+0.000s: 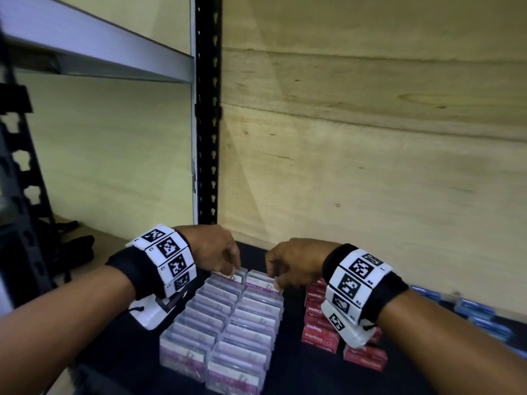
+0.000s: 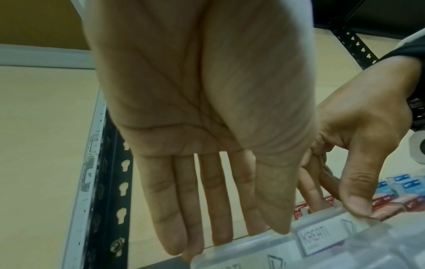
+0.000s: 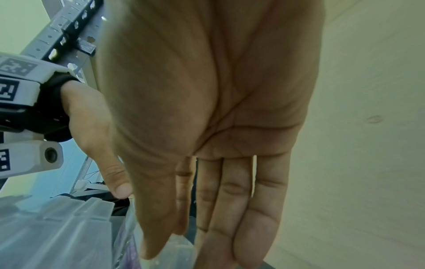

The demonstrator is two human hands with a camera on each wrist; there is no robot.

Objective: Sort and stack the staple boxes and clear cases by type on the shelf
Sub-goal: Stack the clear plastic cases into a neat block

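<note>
Two rows of clear cases (image 1: 228, 323) with pink labels stand on the dark shelf (image 1: 291, 374). My left hand (image 1: 235, 270) pinches the farthest case of the left row (image 1: 239, 278), thumb in front and straight fingers behind. My right hand (image 1: 275, 283) pinches the farthest case of the right row (image 1: 261, 280) the same way. The left wrist view shows my left hand (image 2: 239, 238) at a case marked KREATI (image 2: 322, 236), and the right thumb on its neighbour. In the right wrist view my right hand (image 3: 184, 254) reaches over a clear case (image 3: 57, 227).
Red staple boxes (image 1: 316, 323) are stacked right of the clear cases, under my right wrist. Blue boxes (image 1: 479, 312) line the shelf's far right. A plywood wall (image 1: 370, 138) stands close behind, a black perforated upright (image 1: 208, 109) at its left, and a dark bag (image 1: 77, 246) lies far left.
</note>
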